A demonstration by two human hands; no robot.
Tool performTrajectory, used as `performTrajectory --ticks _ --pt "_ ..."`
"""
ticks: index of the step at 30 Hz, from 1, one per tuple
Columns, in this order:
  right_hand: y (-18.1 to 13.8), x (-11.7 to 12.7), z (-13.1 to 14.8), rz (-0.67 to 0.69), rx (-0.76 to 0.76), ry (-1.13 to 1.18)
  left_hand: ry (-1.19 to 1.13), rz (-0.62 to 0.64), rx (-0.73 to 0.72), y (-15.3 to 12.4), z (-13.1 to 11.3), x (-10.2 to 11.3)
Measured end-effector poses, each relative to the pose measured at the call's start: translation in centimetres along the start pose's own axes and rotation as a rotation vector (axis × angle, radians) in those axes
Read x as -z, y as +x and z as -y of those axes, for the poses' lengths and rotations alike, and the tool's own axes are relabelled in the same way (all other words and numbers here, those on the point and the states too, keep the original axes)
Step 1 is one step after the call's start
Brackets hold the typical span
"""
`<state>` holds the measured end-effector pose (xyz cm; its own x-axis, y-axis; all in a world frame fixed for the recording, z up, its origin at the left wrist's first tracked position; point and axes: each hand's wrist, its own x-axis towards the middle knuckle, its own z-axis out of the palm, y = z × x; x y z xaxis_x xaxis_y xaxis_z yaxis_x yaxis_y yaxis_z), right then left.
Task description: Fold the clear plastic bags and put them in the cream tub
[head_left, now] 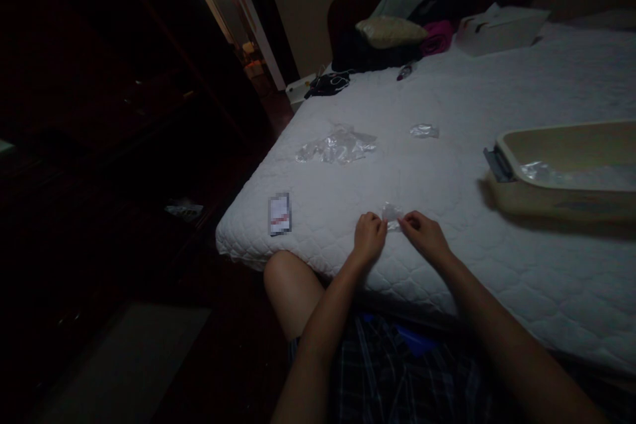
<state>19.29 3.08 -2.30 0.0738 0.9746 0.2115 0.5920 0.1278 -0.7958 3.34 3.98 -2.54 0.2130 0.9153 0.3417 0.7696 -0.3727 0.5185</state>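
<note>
Between my two hands is a small clear plastic bag (392,212), just above or on the white quilted bed (318,195). My left hand (370,236) pinches its left edge with thumb and fingers. On the opposite edge, my right hand (422,233) is closed in a pinch too. A crumpled sheet of clear plastic (340,144) lies farther up the bed, left of the hands. Another small folded clear plastic piece (424,131) rests beyond the bag. What the bag contains, if anything, is too dim to tell.
To the right stands a cream plastic bin (561,202) with a grey handle and clear plastic inside. A phone-like object (279,213) lies near the left corner. At the back are a pillow (391,32), a pink roll (437,38) and a white box (501,32).
</note>
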Motion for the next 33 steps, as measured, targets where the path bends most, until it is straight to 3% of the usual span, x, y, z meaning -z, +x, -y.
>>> performTrajectory --ticks 10,17,23,28,33 --pt "0.1 -0.5 0.3 -0.001 -0.056 -0.015 0.117 -0.122 0.026 -0.6 -0.3 -0.2" --pt "0.6 0.7 1.2 -0.148 -0.07 0.379 0.122 -0.112 0.033 -0.4 -0.1 -0.4" --pt "3.4 1.1 3.1 0.297 -0.094 0.604 0.072 -0.112 0.035 -0.4 0.0 -0.2" --pt "4.9 -0.1 2.1 0.344 -0.058 0.495 0.044 -0.122 0.04 -0.4 0.2 -0.3" --pt "4.6 -1.3 1.2 0.367 -0.096 0.585 0.019 -0.181 0.059 -0.7 0.2 -0.4"
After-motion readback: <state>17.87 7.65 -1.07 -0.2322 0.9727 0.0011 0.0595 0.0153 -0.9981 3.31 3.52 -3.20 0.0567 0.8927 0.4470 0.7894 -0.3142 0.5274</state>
